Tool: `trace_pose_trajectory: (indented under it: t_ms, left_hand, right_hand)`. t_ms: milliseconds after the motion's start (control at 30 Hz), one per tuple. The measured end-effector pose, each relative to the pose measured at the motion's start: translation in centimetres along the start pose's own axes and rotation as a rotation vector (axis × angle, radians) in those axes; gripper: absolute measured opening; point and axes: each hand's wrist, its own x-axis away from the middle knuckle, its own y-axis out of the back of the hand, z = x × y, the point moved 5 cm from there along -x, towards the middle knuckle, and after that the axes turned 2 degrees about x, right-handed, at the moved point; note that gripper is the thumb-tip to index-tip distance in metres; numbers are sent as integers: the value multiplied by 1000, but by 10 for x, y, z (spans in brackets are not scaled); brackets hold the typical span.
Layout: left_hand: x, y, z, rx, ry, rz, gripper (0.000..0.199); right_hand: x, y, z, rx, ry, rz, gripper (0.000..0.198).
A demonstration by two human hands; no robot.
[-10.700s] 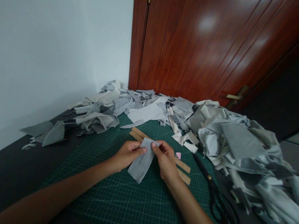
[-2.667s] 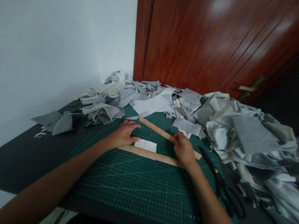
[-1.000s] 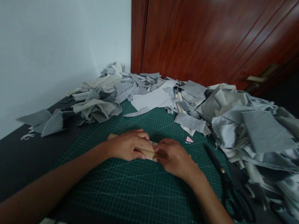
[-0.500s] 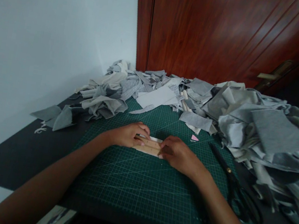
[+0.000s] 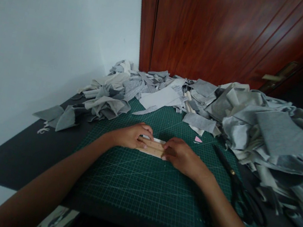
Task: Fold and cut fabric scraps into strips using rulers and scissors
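A light wooden strip that looks like a ruler (image 5: 154,149) lies across the green cutting mat (image 5: 139,188), with a narrow white piece (image 5: 158,140) showing along its far edge. My left hand (image 5: 133,134) grips the ruler's left end, thumb on the near side and fingers over the far side. At the other end, my right hand (image 5: 181,154) is closed round it with thumb and fingertips. Whether the white piece is paper or cloth I cannot tell.
Large black scissors (image 5: 239,192) rest at the mat's right. Heaped grey and cream fabric scraps (image 5: 275,129) line the back and right, with more scraps (image 5: 107,102) at left. A small pink triangular piece (image 5: 198,139) lies beyond my right hand. A wooden door (image 5: 210,30) stands behind.
The whole view has shifted very slightly. Both hands keep the same hold on the ruler, with no other visible change.
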Motion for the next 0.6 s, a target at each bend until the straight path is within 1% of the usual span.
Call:
trace_pose_trajectory:
  t_ms: [67, 267, 467, 600]
  left_hand:
    - [0, -1, -1, -15, 8, -5, 38]
    - [-1, -3, -1, -15, 5, -14, 35]
    - [-1, -4, -3, -20, -27, 20, 35]
    - [-1, -5, -4, -37, -15, 34, 34]
  right_hand:
    - [0, -1, -1, 3, 6, 7, 20]
    - [0, 2, 2, -15, 16, 12, 21]
    - [2, 3, 6, -19, 15, 25, 19]
    - [2, 2, 6, -34, 21, 50, 18]
